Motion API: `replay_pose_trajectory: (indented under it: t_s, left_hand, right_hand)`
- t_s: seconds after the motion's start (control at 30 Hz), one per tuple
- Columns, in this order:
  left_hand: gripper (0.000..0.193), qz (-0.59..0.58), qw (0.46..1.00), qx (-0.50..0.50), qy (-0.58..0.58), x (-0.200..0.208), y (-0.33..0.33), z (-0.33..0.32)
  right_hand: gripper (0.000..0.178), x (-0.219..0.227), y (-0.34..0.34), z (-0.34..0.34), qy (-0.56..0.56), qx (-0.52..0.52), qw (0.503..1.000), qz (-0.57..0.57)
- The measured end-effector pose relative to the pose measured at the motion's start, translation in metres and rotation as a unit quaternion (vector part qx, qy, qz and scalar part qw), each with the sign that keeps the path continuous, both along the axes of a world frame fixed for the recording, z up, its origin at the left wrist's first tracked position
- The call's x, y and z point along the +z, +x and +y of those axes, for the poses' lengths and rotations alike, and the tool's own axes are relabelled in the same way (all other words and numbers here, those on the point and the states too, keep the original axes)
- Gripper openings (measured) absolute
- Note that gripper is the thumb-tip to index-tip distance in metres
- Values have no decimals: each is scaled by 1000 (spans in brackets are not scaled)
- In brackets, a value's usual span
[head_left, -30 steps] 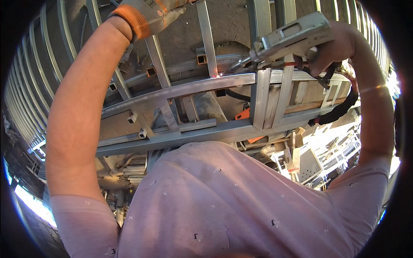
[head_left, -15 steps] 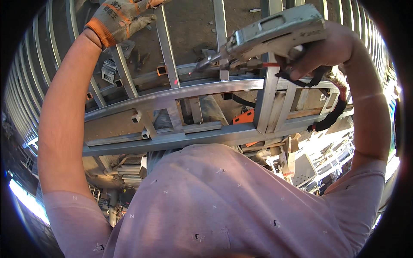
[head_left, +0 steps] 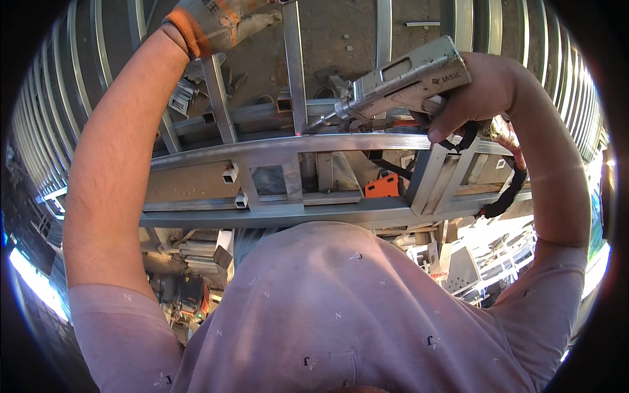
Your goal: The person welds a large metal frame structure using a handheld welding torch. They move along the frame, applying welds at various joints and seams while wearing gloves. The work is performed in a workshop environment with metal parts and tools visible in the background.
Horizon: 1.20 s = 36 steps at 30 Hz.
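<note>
My right hand grips a grey handheld welding gun, its thin nozzle tip pointing left and down onto the top rail of a silver metal tube frame. A small red dot shows where the tip meets the rail. A black cable loops down from the gun behind my right wrist. My left hand, in a grey work glove with an orange cuff, reaches to the top of the view and holds an upright tube of the frame.
The frame lies across a bench in front of my chest, with several short square tube offcuts on it. An orange tool sits under the frame. Long metal bars line the floor on both sides, and metal scrap lies low right.
The gun has shifted left along the top rail, and its tip now rests near the upright tube. My gloved left hand moved right and gripped that upright.
</note>
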<state>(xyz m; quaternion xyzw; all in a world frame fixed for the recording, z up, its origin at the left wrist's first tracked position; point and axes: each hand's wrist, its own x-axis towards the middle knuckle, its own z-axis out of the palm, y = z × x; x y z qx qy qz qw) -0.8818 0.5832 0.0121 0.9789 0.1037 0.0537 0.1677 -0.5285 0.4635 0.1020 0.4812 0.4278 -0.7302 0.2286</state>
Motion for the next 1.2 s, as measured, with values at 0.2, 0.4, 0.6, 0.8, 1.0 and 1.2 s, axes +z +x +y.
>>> replay_pose_trajectory:
  t_s: [0.2, 0.4, 0.6, 0.8, 1.0, 1.2]
  left_hand:
    - [60, -5, 1000, 7, -6, -1, 0, -2]
    - [59, 20, 1000, 17, 2, 0, 0, -3]
    - [60, 16, 1000, 11, 5, 0, 0, -2]
    - [60, 15, 1000, 10, 5, 0, 1, -2]
    - [61, 16, 1000, 6, 6, 0, 0, -2]
    - [62, 16, 1000, 5, 7, -1, 0, -2]
  right_hand:
    - [50, -3, -5, 4, -9, 11, 1000, -5]
    - [51, -8, -5, 7, -9, 26, 1000, 6]
    - [56, -13, -5, 5, 0, 34, 999, 7]
    - [58, -13, -3, 6, 3, 30, 999, 18]
    - [59, -9, -5, 11, -22, 26, 999, 16]
    - [54, -8, -5, 11, -20, 19, 1000, 13]
